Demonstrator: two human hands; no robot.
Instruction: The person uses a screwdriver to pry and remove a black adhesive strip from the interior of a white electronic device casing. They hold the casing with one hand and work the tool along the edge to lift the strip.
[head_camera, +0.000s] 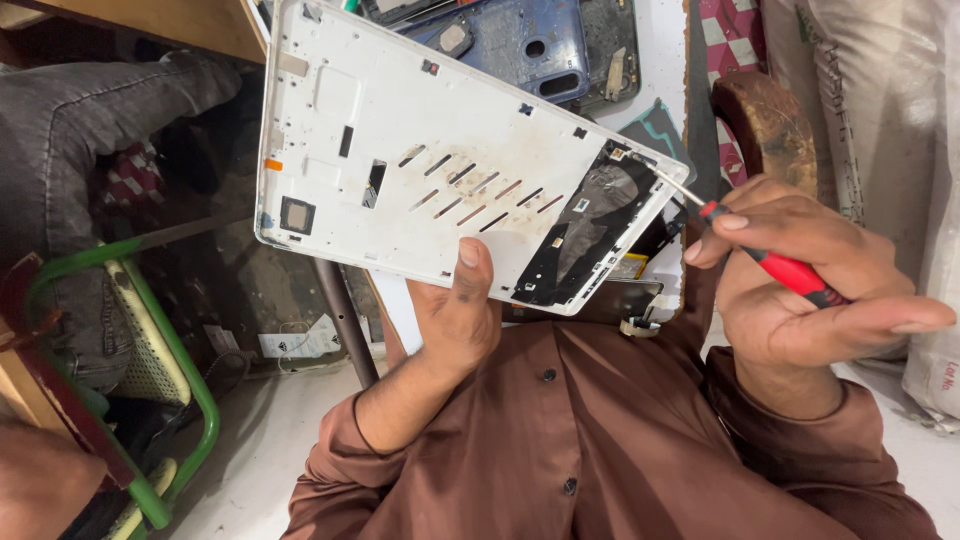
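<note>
My left hand (458, 305) grips the lower edge of a large white device back panel (400, 130), thumb pressed on its inner face. The panel is tilted, with rows of slots, brown stains and a black section (590, 225) at its right end. My right hand (800, 290) holds a red-handled screwdriver (775, 265). Its thin metal tip (655, 175) touches the panel's upper right corner, beside the black section. Brown shirt sleeves cover both my arms.
A blue phone back cover (515, 40) and other opened device parts lie behind the panel. A green-framed chair (195, 385) and another person's grey-trousered leg (80, 130) are at left. A round wooden piece (765, 120) and white sacks (880, 90) stand at right.
</note>
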